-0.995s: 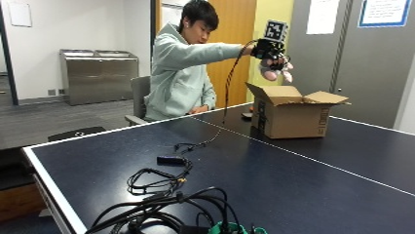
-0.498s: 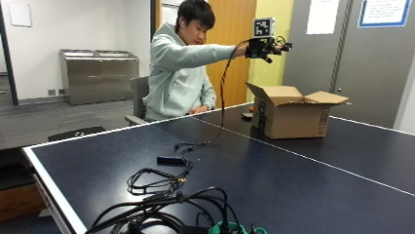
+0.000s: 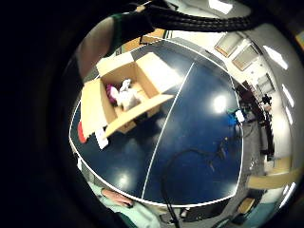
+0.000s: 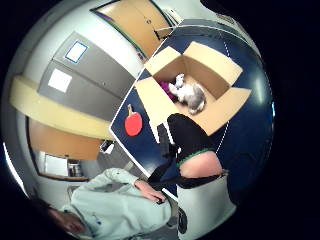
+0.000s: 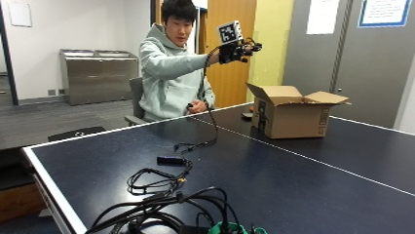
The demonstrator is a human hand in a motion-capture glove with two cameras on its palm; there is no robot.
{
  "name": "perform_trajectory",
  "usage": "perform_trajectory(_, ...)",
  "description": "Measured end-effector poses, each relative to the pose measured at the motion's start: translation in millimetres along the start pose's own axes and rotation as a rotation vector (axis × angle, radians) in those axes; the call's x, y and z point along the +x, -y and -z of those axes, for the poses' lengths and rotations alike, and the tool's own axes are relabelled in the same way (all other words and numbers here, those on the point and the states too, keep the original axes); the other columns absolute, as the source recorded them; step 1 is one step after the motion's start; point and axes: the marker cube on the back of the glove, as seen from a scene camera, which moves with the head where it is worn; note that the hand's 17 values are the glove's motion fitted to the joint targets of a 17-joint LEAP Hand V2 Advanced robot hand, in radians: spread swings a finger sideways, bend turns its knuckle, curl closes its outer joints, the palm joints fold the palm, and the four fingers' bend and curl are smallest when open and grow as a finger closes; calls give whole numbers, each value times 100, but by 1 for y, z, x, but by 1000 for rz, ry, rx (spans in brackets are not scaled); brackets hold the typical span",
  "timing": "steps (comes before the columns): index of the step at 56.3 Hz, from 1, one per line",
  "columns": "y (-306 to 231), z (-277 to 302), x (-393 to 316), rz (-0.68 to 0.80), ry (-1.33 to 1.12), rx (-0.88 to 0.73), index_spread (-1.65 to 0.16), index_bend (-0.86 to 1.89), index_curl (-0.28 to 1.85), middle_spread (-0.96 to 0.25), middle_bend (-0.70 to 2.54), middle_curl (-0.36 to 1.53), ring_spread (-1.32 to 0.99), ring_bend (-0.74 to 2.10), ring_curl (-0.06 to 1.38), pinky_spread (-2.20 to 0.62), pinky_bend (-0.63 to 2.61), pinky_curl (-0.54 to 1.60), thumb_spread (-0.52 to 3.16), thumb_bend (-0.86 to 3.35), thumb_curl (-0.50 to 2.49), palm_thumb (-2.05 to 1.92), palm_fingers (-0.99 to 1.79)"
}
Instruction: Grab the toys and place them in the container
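My gloved right hand point(image 5: 236, 49) is raised high over the far side of the dark blue table point(image 5: 279, 180), up and to the left of the open cardboard box point(image 5: 292, 118). Its fingers are relaxed and hold nothing. The palm views look down into the box point(image 4: 215, 65) from above. A grey and white plush toy point(image 4: 190, 95) lies on the box floor, with something purple point(image 4: 164, 87) beside it. The same plush toy point(image 3: 126, 98) and purple thing point(image 3: 112, 92) show inside the box point(image 3: 159, 71) in the little finger side view.
A red paddle point(image 4: 133, 123) lies on the table behind the box, near the edge. Black cables point(image 5: 162, 195) sprawl over the near end of the table. The bare left hand point(image 5: 192, 105) rests at the far table edge. A white line crosses the table.
One second ago the hand held a plush toy above the box. It let the toy go, the toy now lies in the box, and the empty hand has drawn back left.
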Motion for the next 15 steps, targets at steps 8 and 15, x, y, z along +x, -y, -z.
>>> perform_trajectory(8,-36,-7,-2,143,27,37,-24,17,38,-1,12,28,0,15,31,4,78,33,137,-1,39,15,-17)
perform_trajectory(15,-56,-4,-1,77,42,70,-24,17,38,-1,13,26,0,15,29,5,77,33,137,-1,38,16,-16)
